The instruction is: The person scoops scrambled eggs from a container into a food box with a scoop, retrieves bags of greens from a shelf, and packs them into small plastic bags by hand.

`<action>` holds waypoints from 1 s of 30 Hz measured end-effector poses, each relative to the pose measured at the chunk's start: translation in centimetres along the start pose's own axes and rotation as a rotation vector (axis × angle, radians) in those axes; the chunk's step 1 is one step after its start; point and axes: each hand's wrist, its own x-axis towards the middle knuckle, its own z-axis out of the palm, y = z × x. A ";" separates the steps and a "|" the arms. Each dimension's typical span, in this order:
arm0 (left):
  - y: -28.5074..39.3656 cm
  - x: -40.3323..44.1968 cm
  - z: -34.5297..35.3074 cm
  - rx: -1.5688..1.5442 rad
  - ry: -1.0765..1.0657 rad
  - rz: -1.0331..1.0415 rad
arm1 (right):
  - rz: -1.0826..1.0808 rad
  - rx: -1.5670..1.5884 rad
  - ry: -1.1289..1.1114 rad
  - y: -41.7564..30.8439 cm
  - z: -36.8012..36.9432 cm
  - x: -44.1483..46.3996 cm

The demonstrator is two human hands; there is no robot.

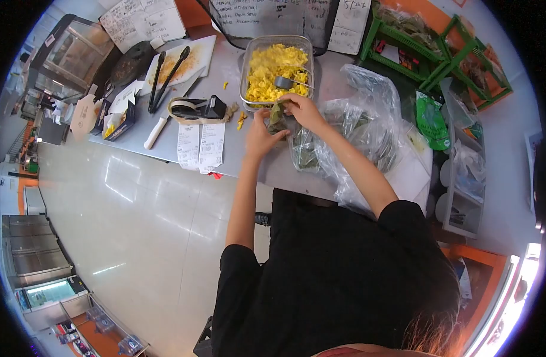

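Observation:
My left hand [261, 138] and my right hand [306, 113] meet at the table's front part, both closed on a dull green leaf [277, 119]. The leaf looks folded or curled between them; its inside is hidden. Just beyond my hands stands a metal basket-like tray [245, 98] filled with bright yellow, shredded-looking food [276, 65]. A small grey cup or scoop [283, 83] lies on the food. Under and beside my right forearm spreads a clear plastic bag [344, 143] with more green leaves inside.
Black tongs [160, 80] and a cutting board [195, 56] lie at left. A white-handled knife [157, 132], a tape dispenser [201, 109] and printed receipts [200, 146] are near the front edge. Green crates [404, 47] stand at back right, above a green packet [432, 122].

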 end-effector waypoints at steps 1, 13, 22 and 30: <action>0.1 0.1 0.1 -0.011 -0.004 -0.002 | 0.009 0.018 0.022 -0.1 -0.1 -0.2; -4.0 0.1 2.7 -0.001 -0.091 0.010 | -0.075 -0.312 0.130 1.3 -0.4 0.5; -5.8 -0.4 3.0 -0.035 -0.075 -0.003 | -0.076 -0.507 0.122 -1.1 -0.4 -0.3; -1.7 -0.3 -1.0 0.108 0.000 0.116 | -0.289 -0.371 -0.001 -3.4 -0.8 -0.3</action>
